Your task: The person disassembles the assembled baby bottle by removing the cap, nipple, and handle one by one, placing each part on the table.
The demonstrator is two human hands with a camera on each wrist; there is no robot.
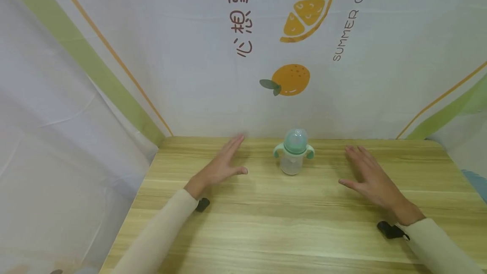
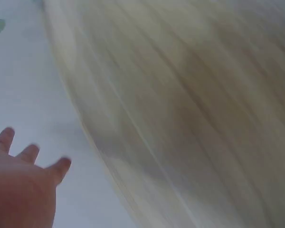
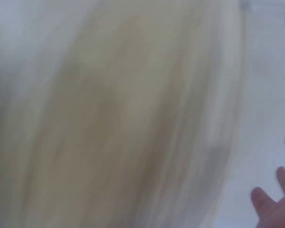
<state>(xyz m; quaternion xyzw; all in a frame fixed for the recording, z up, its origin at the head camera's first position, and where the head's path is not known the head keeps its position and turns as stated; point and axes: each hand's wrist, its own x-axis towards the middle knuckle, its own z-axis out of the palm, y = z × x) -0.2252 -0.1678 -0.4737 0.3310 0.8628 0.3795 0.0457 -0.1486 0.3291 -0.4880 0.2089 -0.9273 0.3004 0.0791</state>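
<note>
A baby bottle [image 1: 292, 165] with a mint-green domed cap and two side handles stands upright near the table's far edge, between the two hands. To its left is my left hand [image 1: 220, 165], fingers extended and thumb spread, holding nothing. On the other side my right hand [image 1: 370, 181] has its fingers stretched out too, apart from the bottle. In the left wrist view the left hand [image 2: 23, 190] shows at the lower left corner; the right wrist view catches only a few fingers of the right hand [image 3: 278, 204]. Neither wrist view shows the bottle.
The wood-grain table [image 1: 266, 223] spreads beneath both arms. Behind it hangs a white curtain [image 1: 198, 75] printed with oranges and lettering, meeting the far edge. Pale cloth [image 1: 76, 138] also hangs on the left. Black wrist devices [image 1: 389, 229] sit at the sleeves.
</note>
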